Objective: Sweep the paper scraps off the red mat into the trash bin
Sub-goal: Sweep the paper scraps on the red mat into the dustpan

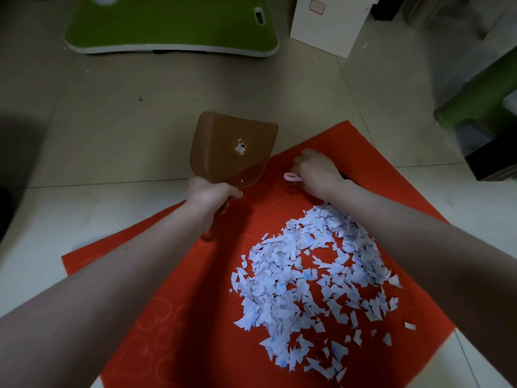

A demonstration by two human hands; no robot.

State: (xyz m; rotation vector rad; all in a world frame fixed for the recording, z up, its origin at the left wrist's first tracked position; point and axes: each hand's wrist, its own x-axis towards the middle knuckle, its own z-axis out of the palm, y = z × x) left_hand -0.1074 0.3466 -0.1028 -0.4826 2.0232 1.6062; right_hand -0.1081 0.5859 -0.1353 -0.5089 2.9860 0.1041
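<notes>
1. Your left hand is closed round the handle of the brown dustpan, which sits across the far-left edge of the red mat.
2. Your right hand is curled about a pink handle; the tool's head is hidden.
3. The paper scraps lie heaped on the mat, nearer you than both hands.
4. Risk: a fast stroke may scatter the light scraps onto the floor.
5. Risk: no trash bin is visible, and a tilted pan could spill while carried.

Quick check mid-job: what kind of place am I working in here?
Probably the floor of a home room: pale floor tiles, a low green lap table set on them, and a green plastic stool near the red mat.
</notes>
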